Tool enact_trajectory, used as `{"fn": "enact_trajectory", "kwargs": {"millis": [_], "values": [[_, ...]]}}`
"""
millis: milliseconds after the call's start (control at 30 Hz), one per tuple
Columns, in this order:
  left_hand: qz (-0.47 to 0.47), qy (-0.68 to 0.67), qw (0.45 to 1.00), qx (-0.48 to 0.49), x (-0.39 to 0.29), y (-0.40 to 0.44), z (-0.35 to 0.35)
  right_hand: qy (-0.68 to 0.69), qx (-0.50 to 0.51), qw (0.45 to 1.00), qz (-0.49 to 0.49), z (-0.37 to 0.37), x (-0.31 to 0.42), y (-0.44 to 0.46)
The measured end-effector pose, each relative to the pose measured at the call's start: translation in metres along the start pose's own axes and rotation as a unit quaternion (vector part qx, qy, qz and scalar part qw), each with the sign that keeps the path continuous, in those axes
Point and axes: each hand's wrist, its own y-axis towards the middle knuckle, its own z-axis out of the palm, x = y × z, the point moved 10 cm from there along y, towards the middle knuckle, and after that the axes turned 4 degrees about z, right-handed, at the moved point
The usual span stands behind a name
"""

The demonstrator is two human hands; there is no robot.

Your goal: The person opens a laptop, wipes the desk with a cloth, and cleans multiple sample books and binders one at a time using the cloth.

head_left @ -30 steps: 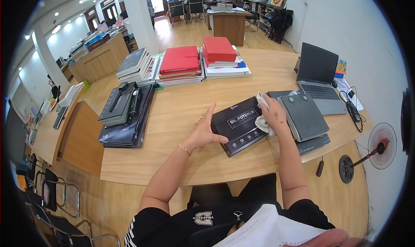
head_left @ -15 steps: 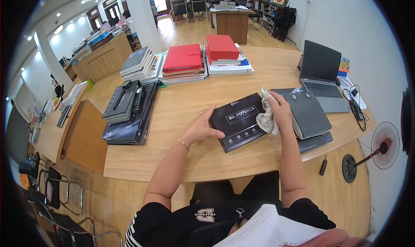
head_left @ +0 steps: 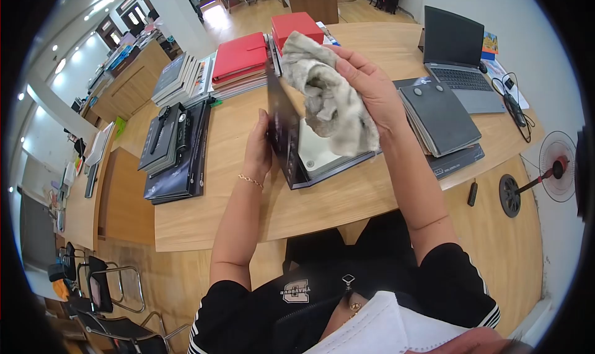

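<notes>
A black box [head_left: 283, 115] lies on the desk in front of me with its hinged lid standing almost upright. Inside it is a pale, smooth panel [head_left: 316, 146] with a round stud near one corner. My left hand [head_left: 258, 146] holds the lid from its outer left side; most of the fingers are hidden. Above the open box, my right hand [head_left: 372, 93] is closed on a crumpled, grey-white cloth [head_left: 328, 87]. The cloth hangs down and covers part of the box's inside.
Dark binders and boxes [head_left: 176, 149] are stacked at the left. Books [head_left: 176, 78], a red folder [head_left: 240, 59] and a red box [head_left: 297, 26] stand along the back. To the right are a grey binder [head_left: 440, 115], a laptop [head_left: 455, 50], cables [head_left: 514, 106] and a fan [head_left: 556, 166].
The box's lid has swung up from shut to nearly upright, with my left hand at it. My right hand has lifted the cloth off the lid, up and to the left. The view has shifted.
</notes>
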Motion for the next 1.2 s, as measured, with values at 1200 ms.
{"fn": "enact_trajectory", "kwargs": {"millis": [1200], "values": [[0.051, -0.030, 0.998, -0.023, -0.017, -0.001, -0.021, -0.329, -0.124, 0.917, 0.186, -0.162, -0.065, -0.037]]}}
